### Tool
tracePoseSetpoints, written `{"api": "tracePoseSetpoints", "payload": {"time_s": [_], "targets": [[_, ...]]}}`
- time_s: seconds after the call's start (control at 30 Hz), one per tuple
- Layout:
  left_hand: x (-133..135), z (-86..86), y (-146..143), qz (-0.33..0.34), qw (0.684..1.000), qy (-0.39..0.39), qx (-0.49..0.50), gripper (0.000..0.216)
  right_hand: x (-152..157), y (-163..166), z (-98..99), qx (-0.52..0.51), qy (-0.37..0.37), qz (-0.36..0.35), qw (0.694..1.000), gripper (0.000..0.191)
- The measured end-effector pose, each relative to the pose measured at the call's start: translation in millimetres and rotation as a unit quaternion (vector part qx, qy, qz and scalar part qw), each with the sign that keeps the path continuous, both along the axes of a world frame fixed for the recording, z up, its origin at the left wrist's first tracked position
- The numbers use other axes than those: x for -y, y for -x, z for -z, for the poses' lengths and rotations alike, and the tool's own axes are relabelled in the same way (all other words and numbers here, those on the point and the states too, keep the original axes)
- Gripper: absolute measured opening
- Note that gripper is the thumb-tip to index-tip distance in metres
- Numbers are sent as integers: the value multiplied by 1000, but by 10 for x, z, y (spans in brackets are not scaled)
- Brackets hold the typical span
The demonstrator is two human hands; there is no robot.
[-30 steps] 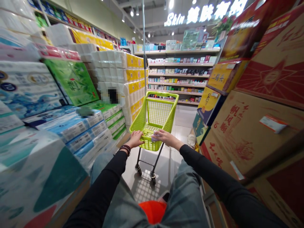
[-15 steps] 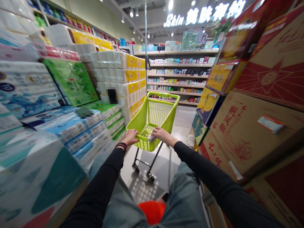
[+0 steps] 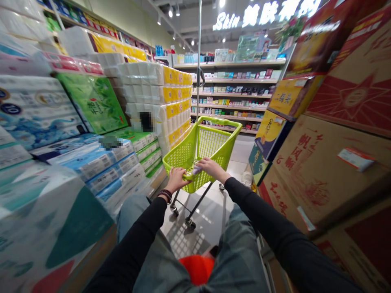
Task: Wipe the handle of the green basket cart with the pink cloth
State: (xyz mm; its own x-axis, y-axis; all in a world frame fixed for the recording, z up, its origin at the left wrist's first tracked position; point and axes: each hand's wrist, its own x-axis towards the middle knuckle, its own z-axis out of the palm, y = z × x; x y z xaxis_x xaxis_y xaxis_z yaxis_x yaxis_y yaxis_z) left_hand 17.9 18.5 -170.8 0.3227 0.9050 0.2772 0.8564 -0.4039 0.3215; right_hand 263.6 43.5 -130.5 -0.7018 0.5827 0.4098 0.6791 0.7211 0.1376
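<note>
A lime-green shopping cart (image 3: 222, 152) with a plastic lattice basket stands in the aisle in front of me. My left hand (image 3: 177, 179), with dark beads at the wrist, is closed over the basket's near rim at the left. On the right part of that rim lies my right hand (image 3: 211, 167), its fingers bent around a small pale lilac, cloth-like thing (image 3: 196, 170) against the basket edge. What exactly the lilac thing is cannot be made out. The basket's lattice walls and floor show nothing else clearly.
Wrapped tissue packs (image 3: 106, 162) are stacked along the left, with tall paper-roll packs (image 3: 143, 95) behind. Cardboard cartons (image 3: 317, 162) wall the right side. A thin metal pole (image 3: 199, 49) rises beyond the cart, before shelves (image 3: 235, 81) of small boxes. A shoe (image 3: 247, 178) shows beside the cartons.
The cart has turned a little, its far end swinging to the right. Both hands have stayed at its near rim, and my right hand with the lilac thing sits slightly higher.
</note>
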Motion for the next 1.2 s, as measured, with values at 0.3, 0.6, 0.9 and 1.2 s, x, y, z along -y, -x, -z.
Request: {"api": "tracePoseSetpoints", "payload": {"time_s": [0.3,0.6,0.9,1.2], "targets": [[-108,45,112,3,1000,-7,-6,32,300,576,239,25,-45,-30,998,21],[-171,78,287,27,1000,-12,3,34,209,372,182,-22,-26,28,999,31],[-231,109,437,57,998,-17,-17,36,366,731,267,-7,-46,-30,998,28],[-270,78,482,63,998,-2,3,36,244,446,160,-28,-36,44,998,19]]}}
